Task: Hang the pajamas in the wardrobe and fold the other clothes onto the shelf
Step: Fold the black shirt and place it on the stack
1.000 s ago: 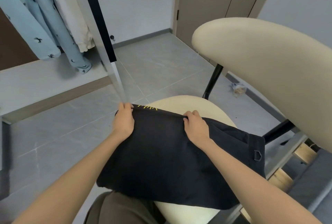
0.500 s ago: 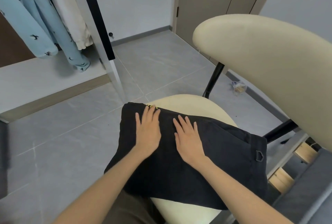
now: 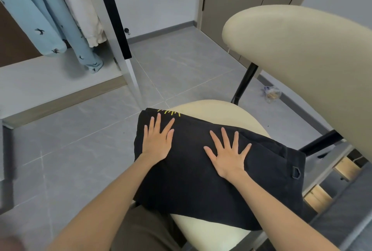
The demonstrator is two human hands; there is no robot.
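Your two forearms reach forward over your lap to a black garment (image 3: 201, 182) lying folded on the cream chair seat (image 3: 213, 236). It covers most of the seat, overhangs the seat's left edge, and leaves the near and far rims bare. A strip of yellow stitching shows at its far left corner.

Your left hand (image 3: 158, 141) lies flat near that far left corner, fingers straight and only slightly parted. Your right hand (image 3: 227, 155) presses flat nearer the middle, fingers spread wide. Neither hand grips the cloth.

A second ago both hands pinched the garment's far edge. Half a second ago they lay flat side by side. Now they have slid apart, the right hand moving right. This reads as the fold being laid and smoothed outward, so the piece is probably close to ready for another fold or for carrying.

Beyond the seat, the chair's backrest (image 3: 302, 59) rises at right. Across the grey floor at left, the wardrobe's pale shelf (image 3: 50, 81) is bare where visible, with light blue pajamas (image 3: 50, 21) already hanging above it beside a cream garment (image 3: 86, 13).
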